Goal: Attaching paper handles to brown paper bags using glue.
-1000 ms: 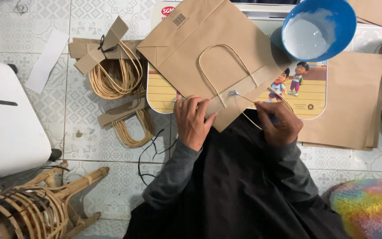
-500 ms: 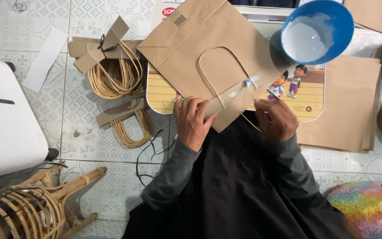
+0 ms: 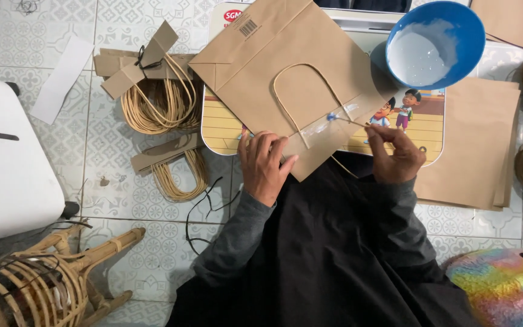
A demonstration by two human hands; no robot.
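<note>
Lap: I see my black cloth apron filling the lower middle of the frame, grey sleeves running up from it to both hands.
Left hand: my left hand lies flat at centre frame, fingers spread and pressing down on the lower corner of the brown paper bag.
Right hand: my right hand, right of centre, is pinched shut on a thin stick with a blue tip; the tip touches a wet, shiny strip near the bag's lower right edge.
Bag position: the bag lies flat and turned diagonally, between and just above both hands, on a white lap tray with a cartoon print.
Bag handle: one twisted paper cord loop lies on the bag's face, its ends under the shiny strip.
Lower left: a woven rattan stool lies tipped on the patterned floor tiles.
Lower right: one rainbow-coloured fuzzy cushion.
Left edge: a white plastic lid or box.
Spare handles: two bundles of cord handles with brown paper tabs, the smaller just left of my left hand, the larger above it in the upper left.
Right side: a stack of flat brown paper sheets; I cannot count them.
Container: one blue plastic bowl, upper right, holds a white liquid.
</note>
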